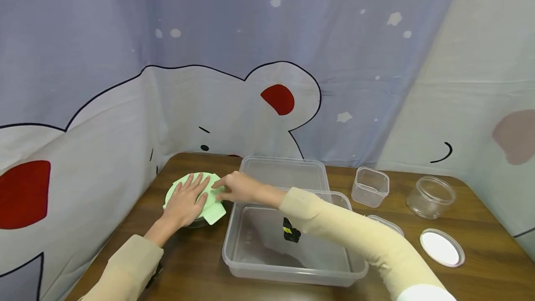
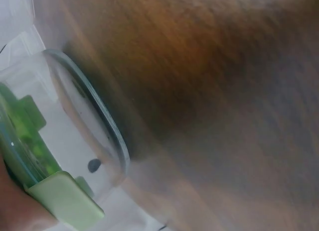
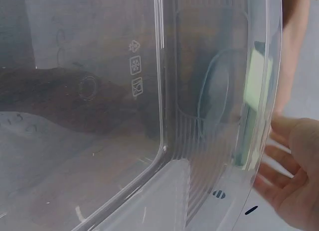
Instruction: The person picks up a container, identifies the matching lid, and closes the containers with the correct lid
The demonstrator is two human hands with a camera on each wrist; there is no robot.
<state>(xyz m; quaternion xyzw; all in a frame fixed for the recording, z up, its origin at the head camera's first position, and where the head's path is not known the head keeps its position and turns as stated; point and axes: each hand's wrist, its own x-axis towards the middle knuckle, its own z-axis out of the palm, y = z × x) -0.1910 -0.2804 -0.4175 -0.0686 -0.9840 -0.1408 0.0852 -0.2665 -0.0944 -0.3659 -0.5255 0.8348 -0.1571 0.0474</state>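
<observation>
Spread flat, my left hand [image 1: 184, 203] rests on the light green lid [image 1: 211, 195] of a round clear container at the table's left. Its fingers are straight. My right hand [image 1: 239, 186] is at the lid's right edge, forefinger touching the top and thumb near the rim; loosely bent fingers show in the right wrist view. One green clip flap [image 1: 215, 213] sticks outward toward the front right. In the left wrist view, the clear container wall [image 2: 75, 126] stands on the wood, with a flap [image 2: 65, 201] angled out beside my hand.
A large clear plastic box [image 1: 292, 275] stands open beside the container, under my right forearm; a flat clear lid [image 1: 284, 168] lies behind it. Rightward are a square tub [image 1: 369, 189], a round jar [image 1: 430, 199] and a white-centred round lid [image 1: 442, 247]. A printed curtain [image 1: 234, 17] hangs behind.
</observation>
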